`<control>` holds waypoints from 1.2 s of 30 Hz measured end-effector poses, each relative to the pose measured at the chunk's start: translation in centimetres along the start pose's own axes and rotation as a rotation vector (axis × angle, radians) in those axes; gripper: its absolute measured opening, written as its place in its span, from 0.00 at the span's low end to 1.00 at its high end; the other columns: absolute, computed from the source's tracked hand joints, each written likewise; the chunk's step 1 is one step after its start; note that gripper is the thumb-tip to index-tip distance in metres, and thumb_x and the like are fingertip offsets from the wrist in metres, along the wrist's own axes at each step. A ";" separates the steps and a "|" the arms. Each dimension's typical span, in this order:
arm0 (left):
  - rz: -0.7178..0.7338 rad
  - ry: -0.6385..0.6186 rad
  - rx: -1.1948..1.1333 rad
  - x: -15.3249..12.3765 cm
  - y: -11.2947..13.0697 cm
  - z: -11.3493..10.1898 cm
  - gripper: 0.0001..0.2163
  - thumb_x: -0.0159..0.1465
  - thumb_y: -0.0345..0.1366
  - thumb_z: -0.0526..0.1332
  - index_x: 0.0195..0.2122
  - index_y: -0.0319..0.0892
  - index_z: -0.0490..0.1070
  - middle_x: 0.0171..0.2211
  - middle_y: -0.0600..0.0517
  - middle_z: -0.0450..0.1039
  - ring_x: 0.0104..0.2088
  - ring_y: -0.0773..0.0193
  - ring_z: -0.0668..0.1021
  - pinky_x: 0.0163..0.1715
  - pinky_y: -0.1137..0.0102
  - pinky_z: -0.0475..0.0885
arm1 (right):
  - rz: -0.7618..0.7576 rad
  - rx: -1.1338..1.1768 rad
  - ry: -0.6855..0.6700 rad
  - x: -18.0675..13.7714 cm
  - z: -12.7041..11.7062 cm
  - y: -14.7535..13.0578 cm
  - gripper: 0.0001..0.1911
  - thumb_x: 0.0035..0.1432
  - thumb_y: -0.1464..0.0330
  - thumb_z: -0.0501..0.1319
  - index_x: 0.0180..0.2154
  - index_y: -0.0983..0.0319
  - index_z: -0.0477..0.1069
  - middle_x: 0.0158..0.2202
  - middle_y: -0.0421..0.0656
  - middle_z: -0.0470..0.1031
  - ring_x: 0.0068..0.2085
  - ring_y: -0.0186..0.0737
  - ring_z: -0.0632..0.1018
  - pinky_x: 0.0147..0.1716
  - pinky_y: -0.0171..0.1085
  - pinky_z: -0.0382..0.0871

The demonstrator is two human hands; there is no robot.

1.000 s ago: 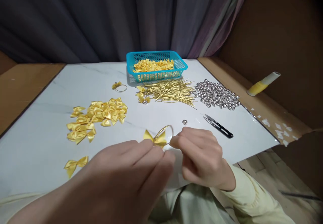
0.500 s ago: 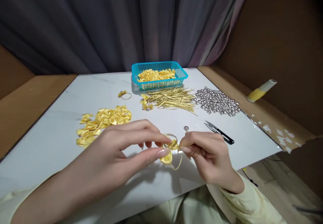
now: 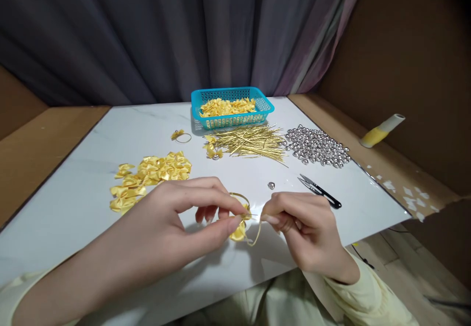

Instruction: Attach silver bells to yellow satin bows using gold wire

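Note:
My left hand (image 3: 184,213) pinches a small yellow satin bow (image 3: 239,229) between thumb and forefinger, just above the white tabletop (image 3: 73,203). A thin gold wire (image 3: 253,230) is looped around the bow. My right hand (image 3: 301,223) pinches the free end of that wire on the bow's right side. Both hands hover near the table's front edge, fingertips almost meeting.
A loose heap of yellow bows (image 3: 150,174) lies to the left. Behind it stand a blue basket (image 3: 232,106) of bows, a sheaf of gold wires (image 3: 250,140) and a pile of silver bells (image 3: 316,147). Black snips (image 3: 319,191) and one stray bell (image 3: 271,185) lie right of my hands.
The view rose and settled. The bow turned downward between my fingers and the wire ring bent over toward my right hand, which took hold of the wire's end.

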State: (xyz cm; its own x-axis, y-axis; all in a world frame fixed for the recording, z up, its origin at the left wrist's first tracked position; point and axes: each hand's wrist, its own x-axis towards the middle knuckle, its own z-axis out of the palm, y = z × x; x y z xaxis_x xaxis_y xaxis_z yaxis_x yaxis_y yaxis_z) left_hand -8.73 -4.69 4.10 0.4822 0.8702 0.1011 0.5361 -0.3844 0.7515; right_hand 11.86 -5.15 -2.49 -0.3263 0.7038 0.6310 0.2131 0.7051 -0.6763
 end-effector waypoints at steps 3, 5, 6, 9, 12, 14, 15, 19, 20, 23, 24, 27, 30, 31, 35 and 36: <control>-0.005 -0.003 -0.002 0.1 0.0 -0.2 0.06 0.60 0.33 0.63 0.32 0.50 0.80 0.25 0.59 0.76 0.26 0.70 0.75 0.26 0.78 0.68 | -0.005 -0.007 0.001 0.0 -0.2 -0.1 0.11 0.48 0.81 0.50 0.25 0.61 0.64 0.20 0.36 0.63 0.21 0.29 0.62 0.21 0.31 0.56; -0.021 -0.023 -0.022 0.1 0.0 -0.3 0.06 0.60 0.34 0.64 0.32 0.50 0.81 0.25 0.58 0.76 0.26 0.69 0.75 0.26 0.78 0.69 | -0.001 -0.012 -0.010 0.0 -0.3 -0.2 0.11 0.47 0.81 0.49 0.25 0.61 0.64 0.20 0.36 0.63 0.21 0.30 0.62 0.21 0.31 0.56; -0.034 -0.036 -0.032 0.2 -0.1 -0.4 0.06 0.60 0.34 0.64 0.32 0.50 0.81 0.25 0.58 0.76 0.26 0.69 0.75 0.26 0.78 0.69 | 0.002 -0.015 -0.018 0.0 -0.4 -0.3 0.11 0.48 0.81 0.49 0.25 0.61 0.64 0.20 0.36 0.63 0.21 0.30 0.62 0.21 0.31 0.56; -0.070 -0.061 -0.051 0.1 -0.2 -0.4 0.06 0.61 0.36 0.63 0.32 0.50 0.81 0.25 0.58 0.76 0.26 0.68 0.75 0.27 0.78 0.70 | 0.005 -0.022 -0.046 0.1 -0.7 -0.3 0.11 0.49 0.80 0.50 0.25 0.61 0.64 0.20 0.37 0.65 0.21 0.30 0.64 0.20 0.31 0.56; -0.078 -0.089 -0.078 0.1 -0.3 -0.6 0.06 0.61 0.36 0.64 0.31 0.51 0.81 0.25 0.58 0.77 0.27 0.69 0.76 0.27 0.78 0.70 | 0.004 -0.018 -0.075 0.2 -1.0 -0.3 0.11 0.49 0.81 0.50 0.25 0.61 0.64 0.20 0.36 0.65 0.21 0.30 0.63 0.21 0.31 0.56; -0.097 -0.126 -0.112 0.1 -0.2 -0.7 0.06 0.61 0.35 0.64 0.31 0.52 0.81 0.26 0.59 0.77 0.27 0.70 0.77 0.28 0.80 0.70 | -0.003 -0.007 -0.102 0.3 -1.2 -0.2 0.12 0.47 0.82 0.49 0.25 0.61 0.64 0.20 0.36 0.64 0.21 0.30 0.62 0.21 0.31 0.56; -0.116 -0.145 -0.130 0.2 -0.2 -0.7 0.07 0.61 0.35 0.64 0.30 0.52 0.81 0.26 0.60 0.78 0.27 0.71 0.77 0.28 0.81 0.70 | -0.013 -0.001 -0.120 0.4 -1.3 -0.2 0.12 0.45 0.82 0.49 0.25 0.61 0.64 0.20 0.36 0.63 0.21 0.30 0.62 0.21 0.31 0.56; -0.190 -0.198 -0.181 0.4 0.1 -0.8 0.08 0.61 0.34 0.64 0.29 0.53 0.82 0.26 0.61 0.79 0.26 0.72 0.77 0.27 0.83 0.70 | -0.052 0.010 -0.181 0.7 -1.7 -0.1 0.13 0.39 0.82 0.48 0.25 0.61 0.63 0.21 0.35 0.61 0.22 0.30 0.62 0.22 0.31 0.55; -0.187 -0.210 -0.181 0.5 0.1 -0.8 0.08 0.61 0.34 0.64 0.30 0.53 0.82 0.26 0.61 0.79 0.26 0.72 0.77 0.27 0.83 0.70 | -0.061 0.003 -0.197 0.8 -1.8 -0.1 0.13 0.37 0.82 0.47 0.25 0.61 0.62 0.21 0.35 0.60 0.22 0.30 0.60 0.22 0.31 0.54; -0.150 -0.233 -0.158 0.5 -0.1 -0.7 0.08 0.61 0.34 0.63 0.31 0.53 0.82 0.26 0.61 0.79 0.27 0.72 0.78 0.27 0.82 0.70 | -0.088 -0.050 -0.250 1.1 -2.1 -0.4 0.13 0.35 0.81 0.47 0.24 0.61 0.61 0.21 0.34 0.56 0.23 0.30 0.57 0.22 0.32 0.51; -0.142 -0.239 -0.154 0.5 -0.2 -0.6 0.08 0.62 0.34 0.63 0.32 0.53 0.82 0.27 0.61 0.79 0.27 0.71 0.78 0.27 0.82 0.70 | -0.097 -0.078 -0.264 1.2 -2.2 -0.5 0.13 0.34 0.80 0.47 0.24 0.61 0.61 0.21 0.34 0.54 0.23 0.31 0.56 0.22 0.32 0.51; -0.135 -0.212 -0.155 0.3 -0.3 -0.5 0.06 0.63 0.35 0.63 0.35 0.52 0.80 0.30 0.60 0.80 0.30 0.70 0.79 0.30 0.81 0.72 | -0.103 -0.170 -0.274 1.3 -2.5 -0.8 0.13 0.35 0.80 0.47 0.25 0.60 0.61 0.21 0.34 0.54 0.23 0.32 0.56 0.23 0.33 0.50; -0.125 -0.098 -0.129 -0.1 0.2 -0.3 0.03 0.62 0.39 0.63 0.34 0.48 0.75 0.27 0.59 0.75 0.27 0.69 0.75 0.26 0.79 0.70 | -0.082 -0.233 -0.254 1.2 -2.7 -1.1 0.14 0.36 0.81 0.47 0.26 0.60 0.61 0.21 0.35 0.56 0.23 0.32 0.58 0.23 0.34 0.50; -0.140 -0.064 -0.111 -0.3 0.4 -0.2 0.06 0.61 0.41 0.62 0.31 0.46 0.73 0.25 0.59 0.71 0.25 0.69 0.72 0.24 0.79 0.68 | -0.074 -0.242 -0.246 1.1 -2.7 -1.1 0.14 0.36 0.82 0.47 0.26 0.60 0.61 0.21 0.35 0.57 0.23 0.31 0.59 0.23 0.34 0.50; -0.316 -0.073 -0.029 -0.8 1.4 0.5 0.19 0.62 0.50 0.58 0.21 0.43 0.63 0.17 0.60 0.57 0.20 0.70 0.60 0.18 0.77 0.56 | -0.025 -0.223 -0.242 0.7 -2.4 -1.4 0.14 0.34 0.81 0.48 0.26 0.61 0.59 0.22 0.35 0.55 0.23 0.31 0.59 0.24 0.34 0.49; -0.351 -0.101 -0.004 -1.0 1.4 0.7 0.20 0.62 0.51 0.57 0.20 0.43 0.62 0.17 0.60 0.55 0.20 0.71 0.59 0.18 0.76 0.54 | -0.007 -0.218 -0.247 0.6 -2.3 -1.6 0.14 0.34 0.81 0.48 0.26 0.61 0.59 0.22 0.35 0.54 0.23 0.31 0.58 0.24 0.34 0.48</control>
State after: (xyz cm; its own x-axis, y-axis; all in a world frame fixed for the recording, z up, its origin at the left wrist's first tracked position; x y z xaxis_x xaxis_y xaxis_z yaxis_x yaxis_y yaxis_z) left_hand -7.92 -6.29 4.58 0.3356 0.9139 -0.2285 0.6785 -0.0662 0.7316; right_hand 13.42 -5.64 -0.19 -0.5366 0.6755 0.5057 0.3936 0.7305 -0.5581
